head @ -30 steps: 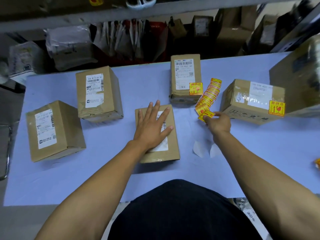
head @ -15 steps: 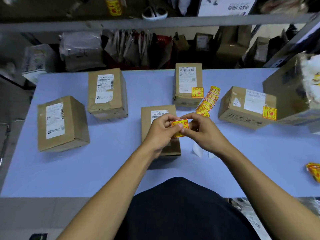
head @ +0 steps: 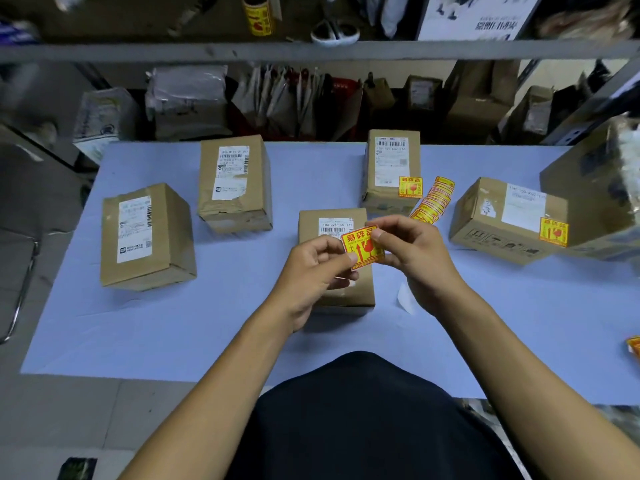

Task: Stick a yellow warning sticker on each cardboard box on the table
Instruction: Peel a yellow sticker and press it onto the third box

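Observation:
A yellow warning sticker [head: 362, 247] is pinched between my left hand [head: 317, 271] at its lower left corner and my right hand [head: 415, 258] at its upper right edge. Both hands hover over a small cardboard box [head: 308, 223] in the middle of the table. A strip of yellow stickers [head: 434, 200] lies fanned out just behind my right hand. The back box [head: 391, 157] and the right box [head: 498, 216] each carry a yellow sticker. The two left boxes [head: 145, 237] [head: 235, 181] show only white labels.
The blue table [head: 207, 323] has white backing papers [head: 405, 299] beside my right wrist. A large box [head: 599, 188] stands at the right edge. A yellow item [head: 634, 346] lies at the far right. Shelves with parcels [head: 187, 98] sit behind the table.
My right hand took a sticker from the strip and my left hand left the middle box; both now hold the sticker above that box. In the last half second they have barely moved.

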`<state>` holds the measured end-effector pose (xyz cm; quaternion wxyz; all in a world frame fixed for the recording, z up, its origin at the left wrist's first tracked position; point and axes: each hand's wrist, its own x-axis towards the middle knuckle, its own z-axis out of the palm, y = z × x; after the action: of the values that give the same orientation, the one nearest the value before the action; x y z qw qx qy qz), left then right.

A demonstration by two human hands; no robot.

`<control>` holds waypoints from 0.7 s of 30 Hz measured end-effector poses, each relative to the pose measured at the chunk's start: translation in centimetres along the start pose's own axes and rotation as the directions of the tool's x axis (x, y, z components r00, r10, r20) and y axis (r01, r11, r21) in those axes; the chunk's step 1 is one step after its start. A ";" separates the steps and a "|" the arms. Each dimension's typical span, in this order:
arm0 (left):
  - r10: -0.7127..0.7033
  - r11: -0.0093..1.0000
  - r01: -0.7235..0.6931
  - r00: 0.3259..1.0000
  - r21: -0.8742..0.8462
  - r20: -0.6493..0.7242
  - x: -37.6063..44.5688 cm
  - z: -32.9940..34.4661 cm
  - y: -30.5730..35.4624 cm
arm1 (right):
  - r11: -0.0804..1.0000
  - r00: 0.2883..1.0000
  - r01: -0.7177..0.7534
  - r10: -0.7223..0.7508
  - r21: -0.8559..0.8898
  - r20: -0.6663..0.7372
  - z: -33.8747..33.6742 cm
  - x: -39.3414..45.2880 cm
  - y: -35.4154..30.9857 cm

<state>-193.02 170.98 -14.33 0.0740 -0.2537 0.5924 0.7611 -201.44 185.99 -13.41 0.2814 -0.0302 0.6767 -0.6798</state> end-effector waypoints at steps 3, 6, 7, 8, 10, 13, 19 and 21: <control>0.019 0.999 -0.020 0.999 -0.033 -0.031 -0.2 0.0 0.3 | 0.999 1.000 0.007 -0.007 -0.038 0.003 0.1 0.1 -0.3; 0.040 0.998 -0.042 0.998 -0.039 -0.050 -0.3 -0.2 0.5 | 0.999 1.000 -0.001 0.002 -0.047 0.008 0.1 0.2 -0.6; 0.043 0.998 -0.044 0.998 -0.039 -0.048 -0.3 -0.3 0.6 | 0.999 1.000 -0.008 0.009 -0.045 0.012 0.1 0.2 -0.6; 0.047 0.998 -0.048 0.998 -0.031 -0.048 -0.3 -0.4 0.7 | 0.999 1.000 -0.015 0.016 -0.051 0.010 0.2 0.2 -0.7; 0.057 0.998 -0.058 0.996 -0.018 -0.072 -0.2 -0.3 0.7 | 0.990 0.999 0.009 -0.015 -0.140 -0.041 0.3 0.0 -0.6; 0.087 0.996 -0.088 0.984 -0.003 -0.155 -0.1 -0.2 0.7 | 0.845 0.965 0.152 -0.239 -0.512 -0.107 0.6 -0.4 -0.5; 0.130 0.984 -0.153 0.966 -0.089 -0.224 -0.4 0.1 0.5 | 0.559 0.840 0.371 -0.542 -0.742 0.012 2.4 -1.6 -0.6; 0.134 0.979 -0.164 0.965 -0.119 -0.226 -0.6 0.2 0.5 | 0.417 0.796 0.437 -0.593 -0.797 0.125 2.7 -1.8 -0.7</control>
<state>-192.84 171.16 -13.55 -0.0663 -0.2943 0.5606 0.7712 -198.99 184.25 -11.86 -0.0463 -0.2983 0.8836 -0.3580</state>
